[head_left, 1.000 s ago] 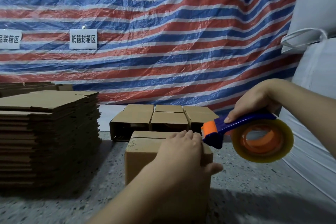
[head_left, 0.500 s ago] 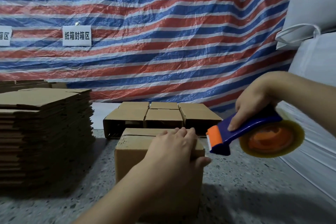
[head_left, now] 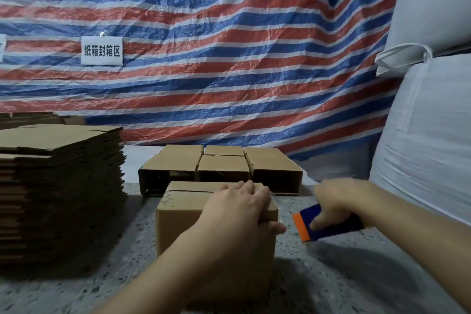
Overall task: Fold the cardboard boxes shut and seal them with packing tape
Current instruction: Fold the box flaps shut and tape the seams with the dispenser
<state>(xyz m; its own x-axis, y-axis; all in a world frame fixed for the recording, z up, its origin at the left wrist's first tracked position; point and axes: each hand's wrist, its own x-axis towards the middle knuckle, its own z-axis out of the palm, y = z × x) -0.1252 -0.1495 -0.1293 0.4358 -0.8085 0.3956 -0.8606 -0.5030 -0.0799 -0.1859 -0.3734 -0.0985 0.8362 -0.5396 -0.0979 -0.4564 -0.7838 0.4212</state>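
- Striped red, white and blue tarp (head_left: pixel 229 58) forms the backdrop; a speckled counter (head_left: pixel 344 275) carries the work.
- Left hand (head_left: pixel 237 211): palm down on the top of the near cardboard box (head_left: pixel 178 224), fingers spread flat over the closed flaps, thumb hanging past the right top edge. Nothing gripped; it presses.
- Right hand (head_left: pixel 339 201): fingers curled round the blue handle of the tape dispenser (head_left: pixel 321 224). Motion-blurred. Orange front end of the dispenser points at the box's right side, just beside it, not touching as far as I can tell. Tape roll hidden behind the hand and wrist.
- Box: upright on the counter, centre of view. A seam shows along the far part of the top. No tape visible on it.
- Behind the box: a cluster of finished-looking boxes (head_left: pixel 221 168) in rows, some with open ends facing the camera.
- Far left: a tall stack of flattened cardboard (head_left: pixel 58 186). On the tarp, a white label (head_left: pixel 102 51) with printed characters. Right: large white sacks (head_left: pixel 428 135).
- Judgement, step in hand: bringing the dispenser to the box to start a strip across the top seam.
- Risks:
  - Left thumb sits on the edge where tape would likely start; it could get taped over or nicked by the cutter.
  - If palm pressure eases, flaps may spring open and the seam gap.
  - Fast approach could land the tape crooked or off the seam.
  - A light box may slide on the counter under the pull.
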